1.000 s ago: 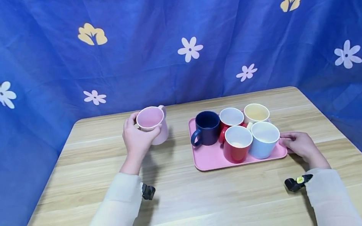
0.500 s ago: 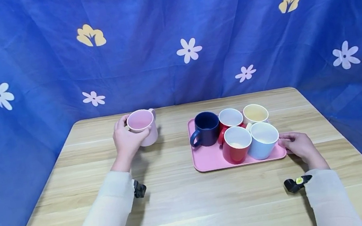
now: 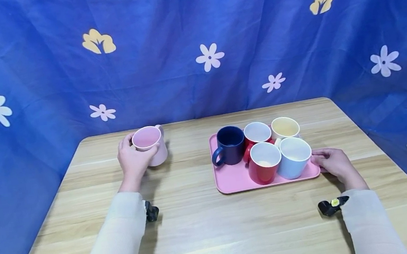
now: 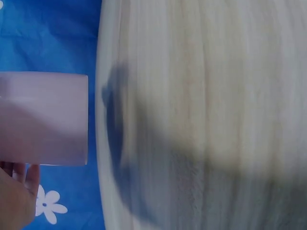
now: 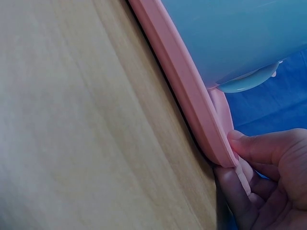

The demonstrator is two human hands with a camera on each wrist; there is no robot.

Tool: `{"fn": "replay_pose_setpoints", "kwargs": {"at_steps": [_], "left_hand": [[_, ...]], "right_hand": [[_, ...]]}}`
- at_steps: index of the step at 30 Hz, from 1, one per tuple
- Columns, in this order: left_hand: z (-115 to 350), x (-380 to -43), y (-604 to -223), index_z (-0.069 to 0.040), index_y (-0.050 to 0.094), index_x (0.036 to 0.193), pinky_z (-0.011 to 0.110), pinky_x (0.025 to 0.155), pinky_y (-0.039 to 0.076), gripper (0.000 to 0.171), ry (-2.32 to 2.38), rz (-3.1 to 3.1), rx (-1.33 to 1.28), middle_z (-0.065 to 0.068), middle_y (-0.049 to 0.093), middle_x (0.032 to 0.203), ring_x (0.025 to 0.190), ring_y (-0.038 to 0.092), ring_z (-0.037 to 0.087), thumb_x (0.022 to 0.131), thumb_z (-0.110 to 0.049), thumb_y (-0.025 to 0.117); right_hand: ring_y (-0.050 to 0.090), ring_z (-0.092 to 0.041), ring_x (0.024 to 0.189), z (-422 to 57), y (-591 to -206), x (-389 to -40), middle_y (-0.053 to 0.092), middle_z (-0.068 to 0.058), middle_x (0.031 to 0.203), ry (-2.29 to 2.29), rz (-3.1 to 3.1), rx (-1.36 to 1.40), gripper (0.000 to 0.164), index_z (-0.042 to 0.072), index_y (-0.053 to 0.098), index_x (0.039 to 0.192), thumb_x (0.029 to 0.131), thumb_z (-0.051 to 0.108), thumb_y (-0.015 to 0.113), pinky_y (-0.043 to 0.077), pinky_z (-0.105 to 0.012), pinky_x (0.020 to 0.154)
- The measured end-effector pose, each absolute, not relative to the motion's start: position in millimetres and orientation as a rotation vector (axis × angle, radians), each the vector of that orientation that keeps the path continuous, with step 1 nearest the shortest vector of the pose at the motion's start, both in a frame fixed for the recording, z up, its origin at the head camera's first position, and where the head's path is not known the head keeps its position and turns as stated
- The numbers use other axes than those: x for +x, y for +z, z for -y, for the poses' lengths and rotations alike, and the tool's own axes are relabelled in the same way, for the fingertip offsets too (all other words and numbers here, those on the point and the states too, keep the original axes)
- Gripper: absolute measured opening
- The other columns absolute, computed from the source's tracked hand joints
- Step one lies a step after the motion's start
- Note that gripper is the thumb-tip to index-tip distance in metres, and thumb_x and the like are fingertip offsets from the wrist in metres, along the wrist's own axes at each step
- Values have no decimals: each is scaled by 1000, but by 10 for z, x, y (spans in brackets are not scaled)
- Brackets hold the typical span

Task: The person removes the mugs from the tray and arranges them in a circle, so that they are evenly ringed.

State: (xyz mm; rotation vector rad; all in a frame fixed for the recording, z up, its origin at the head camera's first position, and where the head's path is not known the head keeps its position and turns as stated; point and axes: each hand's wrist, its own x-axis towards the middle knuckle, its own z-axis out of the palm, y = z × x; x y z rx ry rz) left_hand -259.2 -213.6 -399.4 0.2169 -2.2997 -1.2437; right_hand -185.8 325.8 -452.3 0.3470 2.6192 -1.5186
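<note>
At the left of the table my left hand (image 3: 134, 158) grips a pink mug (image 3: 157, 151) round its body, the mug upright with its handle at the far right side. In the left wrist view the mug (image 4: 45, 120) hangs above its shadow on the wood. My right hand (image 3: 337, 164) pinches the right edge of a pink tray (image 3: 235, 180). Thumb and fingers close on the tray's rim (image 5: 211, 129) in the right wrist view. On the tray stand a dark blue mug (image 3: 231, 145), two red mugs with white insides, a cream mug (image 3: 285, 127) and a light blue mug (image 3: 293, 157).
The wooden table (image 3: 203, 239) reaches back to a blue curtain (image 3: 162, 54) printed with flowers. The front red mug (image 3: 263, 169) stands near the tray's front rim. The other red mug (image 3: 257, 132) is behind it, between the dark blue and cream ones.
My left hand has carried the pink mug leftward, away from the tray. The right hand keeps its grip on the tray's edge, and the mugs on the tray stay as they were.
</note>
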Motion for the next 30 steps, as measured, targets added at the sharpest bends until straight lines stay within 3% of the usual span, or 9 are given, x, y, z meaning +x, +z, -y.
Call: {"fn": "replay_pose_setpoints", "kwargs": {"at_steps": [13, 30], "left_hand": [[2236, -2638, -4096, 1, 54, 124, 42, 97, 36, 69, -1229, 2244, 329, 18, 51, 121, 113, 46, 29, 64, -19, 82], [2132, -2699, -4194, -5, 51, 126, 37, 99, 37, 75, -1176, 2211, 528, 13, 47, 127, 117, 45, 26, 62, -29, 83]], "right_hand": [[62, -4, 80, -3253, -4518, -1878, 59, -26, 120, -1510, -2625, 353, 44, -11, 49, 131, 95, 13, 58, 54, -23, 68], [62, -3, 80, -3262, -4517, -1869, 59, -26, 120, -1520, -2622, 352, 44, -11, 49, 131, 95, 13, 59, 53, -23, 68]]}}
